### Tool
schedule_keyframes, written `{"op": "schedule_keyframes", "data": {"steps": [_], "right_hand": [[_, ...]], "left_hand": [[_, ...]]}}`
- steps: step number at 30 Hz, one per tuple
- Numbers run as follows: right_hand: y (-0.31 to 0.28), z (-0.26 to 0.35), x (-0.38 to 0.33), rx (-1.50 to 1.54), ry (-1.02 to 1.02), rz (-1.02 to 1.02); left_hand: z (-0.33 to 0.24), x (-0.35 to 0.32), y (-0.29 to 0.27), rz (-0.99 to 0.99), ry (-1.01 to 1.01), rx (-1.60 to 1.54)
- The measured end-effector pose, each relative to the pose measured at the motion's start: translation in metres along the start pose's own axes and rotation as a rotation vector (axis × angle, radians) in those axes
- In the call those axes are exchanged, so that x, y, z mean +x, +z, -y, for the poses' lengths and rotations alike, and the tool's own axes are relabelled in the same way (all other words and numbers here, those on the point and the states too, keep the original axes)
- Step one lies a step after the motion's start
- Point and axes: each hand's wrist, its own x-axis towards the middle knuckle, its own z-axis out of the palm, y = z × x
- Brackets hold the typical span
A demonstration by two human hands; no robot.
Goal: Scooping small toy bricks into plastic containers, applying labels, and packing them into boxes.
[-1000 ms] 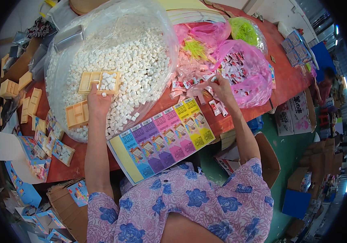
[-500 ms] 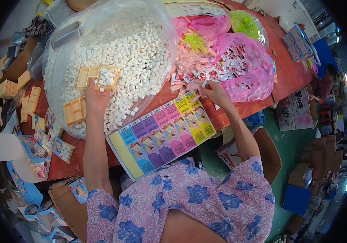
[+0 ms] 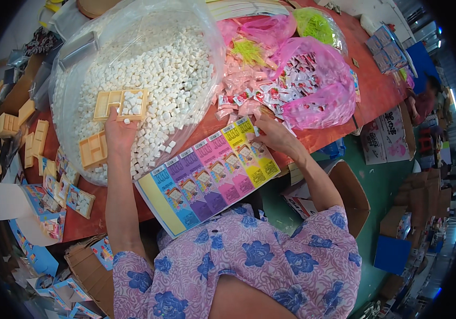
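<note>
Trays at far left: spare tan trays (image 3: 32, 139) lie stacked on the red surface (image 3: 377, 90), near the edge; a nudge from the forearm could push them off.
Left hand: left hand (image 3: 119, 133) reaches into the big clear bag (image 3: 68, 64), its grip closed on the near edge of a tan tray (image 3: 121, 104) that rests on the white cubes (image 3: 169, 69).
Tray risk: 1 compartment holds cubes; if the tray tilts, they would likely slide back out.
Loose cubes: a few lie on the surface by the bag's mouth and could roll to the floor.
Card sheet: colourful printed sheet (image 3: 212, 178) overhangs the near edge, so it may slip toward the lap.
Right hand: right hand (image 3: 273, 133) rests where the sheet's yellow end meets the small sachets (image 3: 238, 98); I cannot tell whether the grip is closed on anything.
Sachet risk: the pile spilling from the pink bag (image 3: 313, 85) could scatter if swept.
</note>
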Motion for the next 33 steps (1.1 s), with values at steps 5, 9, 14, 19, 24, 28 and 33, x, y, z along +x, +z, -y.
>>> {"op": "schedule_keyframes", "data": {"steps": [5,9,14,19,24,28,33], "right_hand": [[-0.018,0.02,0.0,0.141,-0.13,-0.307],[-0.021,-0.004,0.002,0.05,-0.005,-0.365],[0.003,0.005,-0.01,-0.03,-0.038,-0.096],[0.002,0.007,-0.005,-0.123,-0.066,-0.132],[-0.007,0.01,0.001,0.058,-0.091,-0.283],[-0.017,-0.021,0.012,0.028,0.173,-0.306],[-0.009,-0.042,0.023,-0.215,0.133,-0.277]], "left_hand": [[-0.001,0.005,-0.006,-0.043,0.015,0.006],[-0.002,0.004,-0.007,-0.043,0.026,0.008],[-0.002,-0.002,-0.002,-0.051,0.012,0.025],[0.002,0.0,-0.001,-0.044,-0.015,0.04],[-0.004,-0.006,-0.001,-0.058,-0.006,0.011],[-0.006,0.003,-0.012,-0.039,-0.022,0.037],[-0.007,0.005,-0.022,-0.026,-0.064,0.06]]}}
